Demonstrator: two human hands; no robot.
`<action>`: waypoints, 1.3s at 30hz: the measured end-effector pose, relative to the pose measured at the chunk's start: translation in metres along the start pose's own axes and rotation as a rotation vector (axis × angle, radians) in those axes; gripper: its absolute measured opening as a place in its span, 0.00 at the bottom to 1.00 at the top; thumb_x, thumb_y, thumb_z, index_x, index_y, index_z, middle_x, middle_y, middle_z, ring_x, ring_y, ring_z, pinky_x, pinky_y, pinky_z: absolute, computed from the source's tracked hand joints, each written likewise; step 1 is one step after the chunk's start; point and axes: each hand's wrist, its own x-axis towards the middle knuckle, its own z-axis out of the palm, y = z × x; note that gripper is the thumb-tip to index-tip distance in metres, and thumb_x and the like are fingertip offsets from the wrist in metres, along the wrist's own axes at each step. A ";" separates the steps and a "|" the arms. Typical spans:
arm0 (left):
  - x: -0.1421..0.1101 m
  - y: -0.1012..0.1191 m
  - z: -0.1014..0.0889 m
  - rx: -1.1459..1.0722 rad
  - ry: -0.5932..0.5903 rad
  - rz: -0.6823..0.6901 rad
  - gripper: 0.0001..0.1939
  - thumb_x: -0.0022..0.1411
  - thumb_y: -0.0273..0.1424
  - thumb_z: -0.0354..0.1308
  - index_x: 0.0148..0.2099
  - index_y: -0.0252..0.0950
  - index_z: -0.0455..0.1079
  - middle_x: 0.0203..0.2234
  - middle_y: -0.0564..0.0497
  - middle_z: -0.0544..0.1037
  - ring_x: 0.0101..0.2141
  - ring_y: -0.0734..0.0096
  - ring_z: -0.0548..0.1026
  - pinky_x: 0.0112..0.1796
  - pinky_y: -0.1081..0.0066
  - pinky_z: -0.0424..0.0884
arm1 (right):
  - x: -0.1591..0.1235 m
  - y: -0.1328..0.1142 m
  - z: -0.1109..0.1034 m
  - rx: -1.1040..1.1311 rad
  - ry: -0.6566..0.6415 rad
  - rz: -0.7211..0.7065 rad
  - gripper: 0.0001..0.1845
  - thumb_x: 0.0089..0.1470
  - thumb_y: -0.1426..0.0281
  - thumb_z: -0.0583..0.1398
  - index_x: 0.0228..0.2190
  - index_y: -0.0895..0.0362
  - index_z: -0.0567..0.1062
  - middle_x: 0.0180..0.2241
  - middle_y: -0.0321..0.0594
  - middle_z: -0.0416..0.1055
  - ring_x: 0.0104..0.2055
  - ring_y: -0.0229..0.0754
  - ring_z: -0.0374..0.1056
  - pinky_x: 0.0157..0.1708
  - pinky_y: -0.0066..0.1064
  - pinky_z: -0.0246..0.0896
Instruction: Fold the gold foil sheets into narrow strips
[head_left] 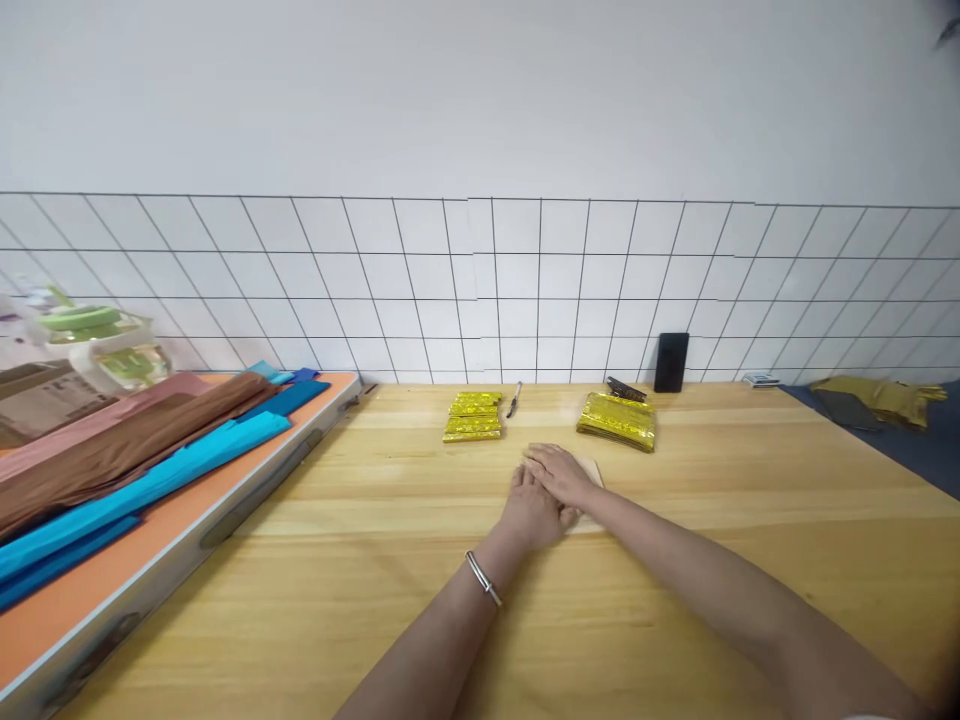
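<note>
My left hand (534, 508), with a silver bangle (482, 578) at its wrist, lies flat and presses down on a pale, paper-like sheet (592, 472) on the wooden table. Across its fingers rests my right hand (559, 474), also flat, with its fingers stretched out to the left. Most of the sheet is hidden beneath both hands; only its right edge shows. Beyond them sit two shiny gold stacks, one at the left (473, 418) and a thicker one at the right (616, 421). A pen (514, 400) lies between these stacks.
Behind the right stack lies a black stapler-like object (626, 388). A dark phone-like slab (671, 362) leans against the tiled wall. On the left, an orange-topped surface (187, 540) bears folded cloths (150, 440), a box (56, 400) and a green-lidded bottle (112, 345).
</note>
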 end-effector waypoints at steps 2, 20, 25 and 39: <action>0.000 -0.001 0.002 -0.010 0.000 -0.008 0.43 0.56 0.54 0.43 0.65 0.33 0.43 0.63 0.42 0.47 0.61 0.46 0.43 0.57 0.50 0.37 | -0.006 0.003 0.001 -0.013 -0.019 0.033 0.27 0.62 0.59 0.39 0.55 0.56 0.62 0.56 0.43 0.61 0.58 0.42 0.54 0.56 0.37 0.46; -0.001 -0.003 0.006 0.031 -0.031 0.029 0.46 0.52 0.62 0.37 0.65 0.38 0.45 0.62 0.37 0.48 0.61 0.42 0.43 0.55 0.46 0.39 | -0.099 0.034 -0.028 -0.165 -0.208 0.093 0.38 0.57 0.47 0.39 0.62 0.54 0.46 0.64 0.42 0.35 0.65 0.48 0.32 0.61 0.43 0.30; -0.001 -0.002 0.001 0.021 -0.049 0.056 0.45 0.53 0.62 0.36 0.65 0.39 0.44 0.62 0.37 0.47 0.61 0.41 0.43 0.54 0.44 0.40 | -0.107 0.037 -0.033 -0.174 -0.205 0.019 0.37 0.57 0.48 0.41 0.62 0.54 0.45 0.64 0.43 0.35 0.65 0.49 0.32 0.61 0.44 0.32; -0.032 -0.025 -0.024 -0.014 -0.138 0.270 0.40 0.55 0.60 0.39 0.65 0.46 0.44 0.64 0.47 0.45 0.62 0.48 0.41 0.57 0.51 0.39 | -0.106 0.040 -0.041 -0.092 -0.227 -0.050 0.44 0.51 0.44 0.49 0.62 0.52 0.44 0.64 0.44 0.31 0.65 0.53 0.30 0.61 0.46 0.30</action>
